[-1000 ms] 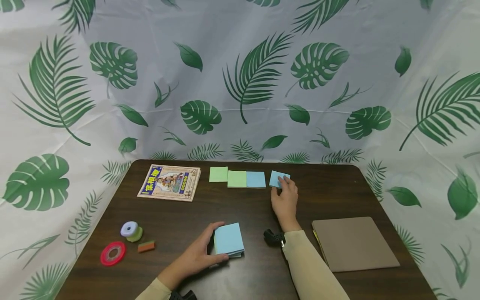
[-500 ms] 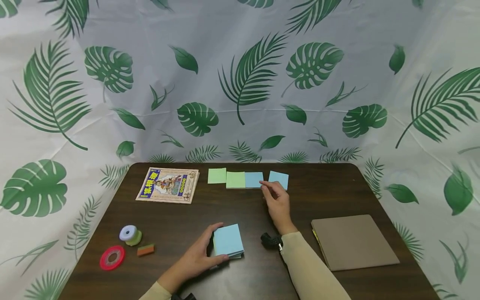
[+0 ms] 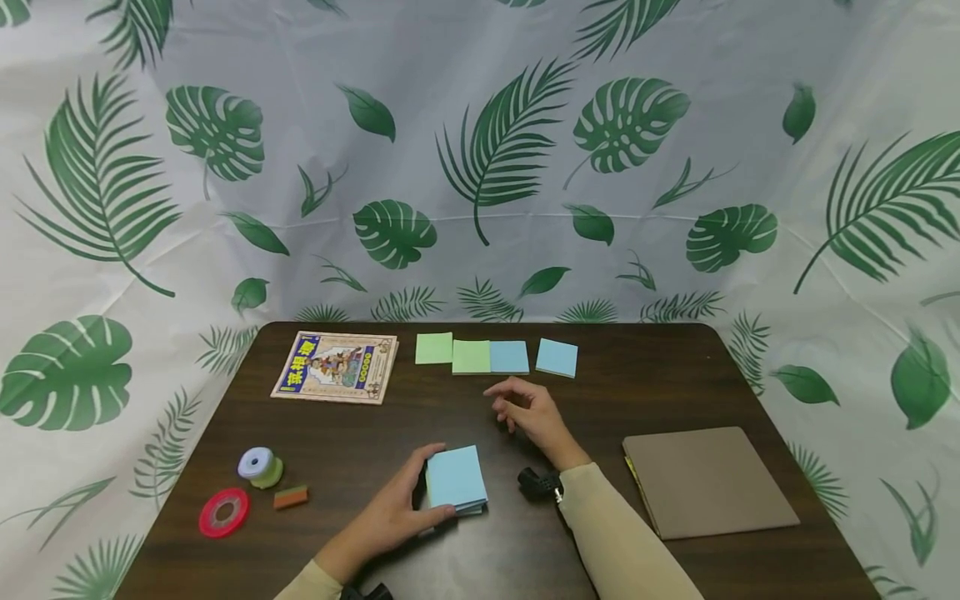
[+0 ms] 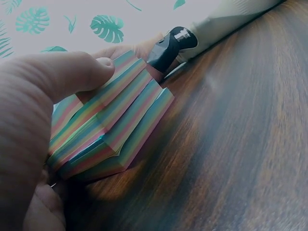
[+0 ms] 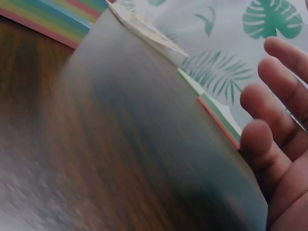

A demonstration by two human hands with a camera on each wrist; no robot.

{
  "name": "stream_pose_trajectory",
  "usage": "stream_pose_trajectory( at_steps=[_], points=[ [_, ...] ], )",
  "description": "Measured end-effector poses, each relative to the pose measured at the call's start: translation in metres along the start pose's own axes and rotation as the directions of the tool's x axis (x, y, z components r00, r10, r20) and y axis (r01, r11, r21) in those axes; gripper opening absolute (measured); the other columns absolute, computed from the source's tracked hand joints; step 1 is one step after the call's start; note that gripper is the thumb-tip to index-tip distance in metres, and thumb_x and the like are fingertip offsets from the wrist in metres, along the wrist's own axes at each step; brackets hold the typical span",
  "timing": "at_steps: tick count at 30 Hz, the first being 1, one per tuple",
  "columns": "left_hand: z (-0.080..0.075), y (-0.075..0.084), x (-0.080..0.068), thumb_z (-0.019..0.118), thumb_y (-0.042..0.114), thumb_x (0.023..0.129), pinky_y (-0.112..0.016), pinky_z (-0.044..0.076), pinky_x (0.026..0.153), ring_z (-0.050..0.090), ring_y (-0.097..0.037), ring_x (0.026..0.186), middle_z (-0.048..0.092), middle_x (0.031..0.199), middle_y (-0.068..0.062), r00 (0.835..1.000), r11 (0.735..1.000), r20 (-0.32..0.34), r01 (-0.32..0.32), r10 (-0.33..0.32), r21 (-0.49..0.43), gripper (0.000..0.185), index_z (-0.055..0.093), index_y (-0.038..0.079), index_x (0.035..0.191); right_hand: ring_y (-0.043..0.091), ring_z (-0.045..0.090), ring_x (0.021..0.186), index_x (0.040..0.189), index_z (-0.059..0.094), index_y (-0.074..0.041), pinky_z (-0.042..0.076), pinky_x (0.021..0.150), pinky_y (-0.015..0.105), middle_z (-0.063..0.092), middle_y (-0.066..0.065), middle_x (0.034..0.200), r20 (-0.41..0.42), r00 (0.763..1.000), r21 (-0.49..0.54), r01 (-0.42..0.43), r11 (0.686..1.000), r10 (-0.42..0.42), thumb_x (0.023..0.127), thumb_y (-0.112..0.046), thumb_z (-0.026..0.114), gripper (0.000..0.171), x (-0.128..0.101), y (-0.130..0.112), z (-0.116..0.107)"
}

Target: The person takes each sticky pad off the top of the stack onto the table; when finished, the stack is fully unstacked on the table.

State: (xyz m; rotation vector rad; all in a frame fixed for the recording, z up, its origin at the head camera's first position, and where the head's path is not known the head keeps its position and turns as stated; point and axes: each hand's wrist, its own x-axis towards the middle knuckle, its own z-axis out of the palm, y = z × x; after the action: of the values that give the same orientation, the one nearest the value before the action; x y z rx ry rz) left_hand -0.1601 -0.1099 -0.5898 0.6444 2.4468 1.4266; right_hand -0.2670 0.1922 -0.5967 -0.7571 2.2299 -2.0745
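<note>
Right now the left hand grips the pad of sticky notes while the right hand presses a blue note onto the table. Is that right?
Not quite. The left hand does grip the pad of sticky notes, but the head view shows the right hand holding nothing, apart from the blue note.

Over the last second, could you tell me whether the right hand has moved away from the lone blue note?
Yes. The right hand has drawn back toward the person, off the lone blue note, which lies at the far table edge.

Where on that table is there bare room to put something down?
Bare wood lies between the tape rolls and the booklet, and at the far right beyond the single blue note. It is crowded around the note pad, where both hands work.
</note>
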Motion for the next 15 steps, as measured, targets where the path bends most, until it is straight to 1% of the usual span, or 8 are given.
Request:
stream_pose_trajectory(
  at_steps=[1,3,5,7,9,12,15],
  points=[
    [0.0,0.0,0.0,0.087,0.049,0.092,-0.041,0.046,0.108,0.057,-0.023,0.127,0.058,0.147,-0.006,1.0,1.0,0.002,0.003,-0.003,-0.003,0.092,0.038,0.021,0.165,0.039,0.061,0.074,0.125,0.076,-0.001,0.057,0.056,0.036,0.065,0.031,0.098,0.024,1.0,0.009,0.003,1.0,-0.003,0.107,-0.014,0.07,0.023,0.0,0.0,0.002],
    [0.0,0.0,0.0,0.087,0.048,0.092,-0.042,0.046,0.108,0.056,-0.024,0.127,0.058,0.147,-0.007,1.0,1.0,0.0,0.009,-0.009,-0.005,0.092,0.038,0.02,0.165,0.04,0.061,0.074,0.126,0.075,0.002,0.056,0.054,0.036,0.064,0.032,0.099,0.078,0.997,0.031,0.003,1.0,-0.006,0.107,-0.01,0.069,0.023,-0.001,-0.002,0.008],
    [0.0,0.0,0.0,0.088,0.047,0.092,-0.044,0.045,0.109,0.056,-0.025,0.129,0.057,0.149,-0.008,1.0,1.0,0.0,0.02,-0.02,-0.014,0.092,0.037,0.019,0.164,0.039,0.06,0.072,0.126,0.075,0.003,0.056,0.054,0.038,0.064,0.03,0.1,0.143,0.99,0.048,-0.006,0.999,-0.001,0.106,-0.008,0.07,0.023,-0.002,-0.003,0.015],
    [0.0,0.0,0.0,0.088,0.046,0.092,-0.046,0.044,0.11,0.055,-0.026,0.132,0.056,0.152,-0.009,0.999,0.999,0.0,0.033,-0.033,-0.026,0.092,0.037,0.019,0.164,0.032,0.061,0.072,0.127,0.076,-0.002,0.056,0.055,0.036,0.067,0.024,0.102,0.21,0.977,0.023,-0.027,0.999,0.022,0.105,-0.007,0.071,0.022,-0.002,-0.004,0.021],
    [0.0,0.0,0.0,0.088,0.046,0.092,-0.047,0.043,0.111,0.053,-0.027,0.135,0.054,0.155,-0.01,0.999,0.998,0.0,0.047,-0.047,-0.035,0.092,0.036,0.018,0.164,0.023,0.061,0.074,0.128,0.076,-0.009,0.055,0.058,0.032,0.07,0.017,0.106,0.269,0.961,-0.027,-0.052,0.998,0.058,0.102,-0.012,0.077,0.026,-0.002,-0.006,0.026],
    [0.0,-0.001,0.0,0.087,0.046,0.093,-0.047,0.043,0.112,0.052,-0.027,0.136,0.052,0.158,-0.01,0.998,0.997,0.003,0.056,-0.056,-0.045,0.093,0.034,0.018,0.164,0.012,0.054,0.074,0.131,0.076,-0.018,0.049,0.064,0.025,0.072,0.008,0.113,0.337,0.935,-0.104,-0.076,0.992,0.107,0.097,-0.022,0.085,0.036,-0.002,-0.008,0.031],
    [-0.001,-0.001,0.0,0.087,0.045,0.093,-0.047,0.043,0.112,0.052,-0.027,0.137,0.052,0.158,-0.011,0.999,0.997,0.007,0.052,-0.051,-0.05,0.093,0.033,0.019,0.164,0.01,0.045,0.071,0.133,0.075,-0.023,0.042,0.066,0.023,0.071,0.004,0.117,0.38,0.916,-0.15,-0.077,0.986,0.129,0.091,-0.029,0.091,0.045,0.0,-0.01,0.032]
  ],
)
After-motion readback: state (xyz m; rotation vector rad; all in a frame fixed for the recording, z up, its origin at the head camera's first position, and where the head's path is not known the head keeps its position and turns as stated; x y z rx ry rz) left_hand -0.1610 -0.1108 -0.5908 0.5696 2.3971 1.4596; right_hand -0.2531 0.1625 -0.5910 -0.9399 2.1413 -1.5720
